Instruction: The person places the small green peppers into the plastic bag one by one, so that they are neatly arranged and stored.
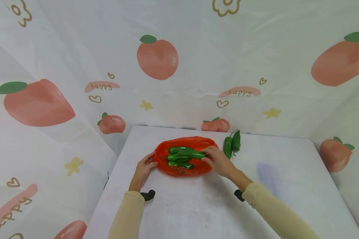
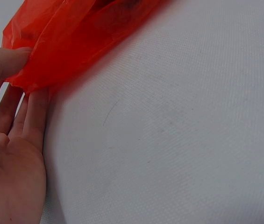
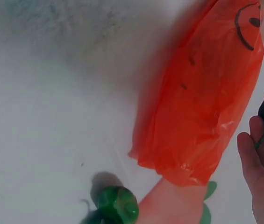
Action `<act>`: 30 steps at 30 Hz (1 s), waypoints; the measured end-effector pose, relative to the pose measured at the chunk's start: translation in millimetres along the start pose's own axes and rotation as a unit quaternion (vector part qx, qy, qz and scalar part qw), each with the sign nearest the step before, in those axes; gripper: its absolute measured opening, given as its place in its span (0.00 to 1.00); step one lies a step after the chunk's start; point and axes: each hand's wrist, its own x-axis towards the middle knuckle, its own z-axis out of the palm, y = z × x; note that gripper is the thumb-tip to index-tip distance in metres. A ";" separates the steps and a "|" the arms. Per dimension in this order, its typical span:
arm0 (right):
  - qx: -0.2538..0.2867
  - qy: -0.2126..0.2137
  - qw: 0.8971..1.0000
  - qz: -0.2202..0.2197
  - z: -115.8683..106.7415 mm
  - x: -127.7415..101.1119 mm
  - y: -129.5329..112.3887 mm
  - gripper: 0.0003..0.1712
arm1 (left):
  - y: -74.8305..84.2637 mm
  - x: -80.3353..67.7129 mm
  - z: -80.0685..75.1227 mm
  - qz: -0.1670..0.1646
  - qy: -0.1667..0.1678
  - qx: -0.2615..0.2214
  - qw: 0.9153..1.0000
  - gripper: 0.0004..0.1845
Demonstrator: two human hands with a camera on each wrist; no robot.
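The left hand (image 1: 143,169) rests at the left edge of the red plastic bag (image 1: 183,166) near the middle of the white tabletop (image 1: 179,212). In the left wrist view its thumb (image 2: 1,63) pinches the crumpled film against the straight fingers below. The bag is thin, glossy and limp; it probably weighs almost nothing, slips easily, and is best held by a gathered fold at its rim.

On the bag lie several green peppers (image 1: 182,156), long, smooth, waxy and firm-looking, each tapering to a stem. They look light but liable to roll, so the mid-body seems the safest place to grip.

The right hand (image 1: 219,162) holds the right end of the topmost pepper between thumb and fingertips, though the blurred right wrist view leaves the exact grip unclear. Just beyond it, two more peppers (image 1: 231,144) lie side by side on the cloth-textured tabletop, apart from the bag.
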 end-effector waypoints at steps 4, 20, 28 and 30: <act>0.010 0.003 1.000 0.010 4.0 1.9 -4.9 0.24 | 0.1 -0.6 0.0 0.000 0.001 -0.001 1.000 0.29; 0.021 -0.006 0.999 0.046 31.6 14.1 -13.9 0.21 | 0.8 -1.5 1.4 -0.006 0.006 -0.009 1.000 0.29; 0.024 -0.021 0.996 0.085 40.4 18.0 -21.6 0.21 | -0.7 0.7 1.1 0.002 0.005 -0.006 1.000 0.29; 0.018 -0.021 0.996 0.087 42.5 19.0 -22.7 0.21 | -1.2 0.8 0.9 0.004 0.005 -0.006 1.000 0.29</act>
